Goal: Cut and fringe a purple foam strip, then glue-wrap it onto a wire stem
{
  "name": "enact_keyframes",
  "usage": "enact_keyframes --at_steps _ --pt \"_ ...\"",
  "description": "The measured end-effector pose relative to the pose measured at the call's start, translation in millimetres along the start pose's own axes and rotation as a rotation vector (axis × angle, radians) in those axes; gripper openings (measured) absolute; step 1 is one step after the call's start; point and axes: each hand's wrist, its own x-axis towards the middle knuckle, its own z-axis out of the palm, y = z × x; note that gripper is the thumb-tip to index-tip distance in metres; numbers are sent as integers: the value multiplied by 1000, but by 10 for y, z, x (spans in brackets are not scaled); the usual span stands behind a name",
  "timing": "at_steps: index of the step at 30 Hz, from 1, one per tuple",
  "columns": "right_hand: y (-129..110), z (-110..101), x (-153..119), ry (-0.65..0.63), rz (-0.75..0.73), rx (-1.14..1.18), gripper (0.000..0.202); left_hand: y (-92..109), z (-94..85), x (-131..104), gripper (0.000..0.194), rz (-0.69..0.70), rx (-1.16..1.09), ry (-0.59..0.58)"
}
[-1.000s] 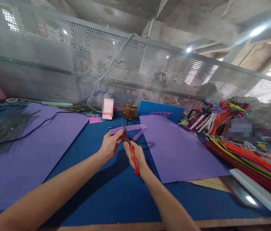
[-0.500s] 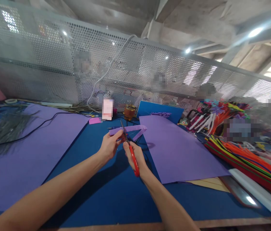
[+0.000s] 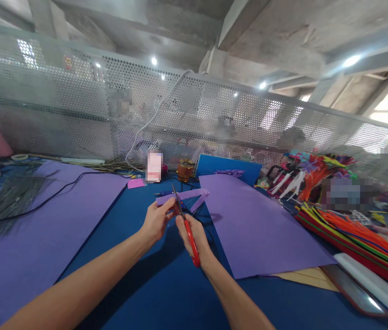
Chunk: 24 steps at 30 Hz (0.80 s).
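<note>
Pinched in my left hand (image 3: 160, 219) is a narrow purple paper strip (image 3: 190, 195), which runs off to the right and folds back on itself at its far end. My right hand (image 3: 196, 236) grips scissors (image 3: 191, 243) with red handles. Their dark blades point up and cross the strip close to my left fingertips; I cannot tell how far they are closed. Both hands are above the blue tabletop (image 3: 118, 293). Large purple paper sheets lie to the left (image 3: 18, 279) and to the right (image 3: 249, 229) of them.
Dark thin bristles (image 3: 11, 201) and a black cable (image 3: 66, 181) lie across the left sheet. A glass of amber liquid (image 3: 185, 170) stands behind my hands, before a perforated metal screen (image 3: 166, 114). Colourful pipe cleaners (image 3: 355, 229) and a phone-like dark slab (image 3: 355, 293) are at right.
The whole view has tilted up slightly, so everything sits lower in the picture. My hands, the strip and the scissors keep nearly the same position relative to each other.
</note>
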Motion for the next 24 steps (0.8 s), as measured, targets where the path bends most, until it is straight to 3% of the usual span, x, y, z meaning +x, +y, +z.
enact_keyframes --at_steps 7,17,24 --pt "87 -39 4 -47 41 -37 44 -4 -17 57 28 4 2 -9" --pt "98 -73 -8 -124 -57 -95 46 16 -20 85 28 71 -19 35" --pt "35 -96 -15 -99 -70 -223 38 36 18 50 28 61 -15 27"
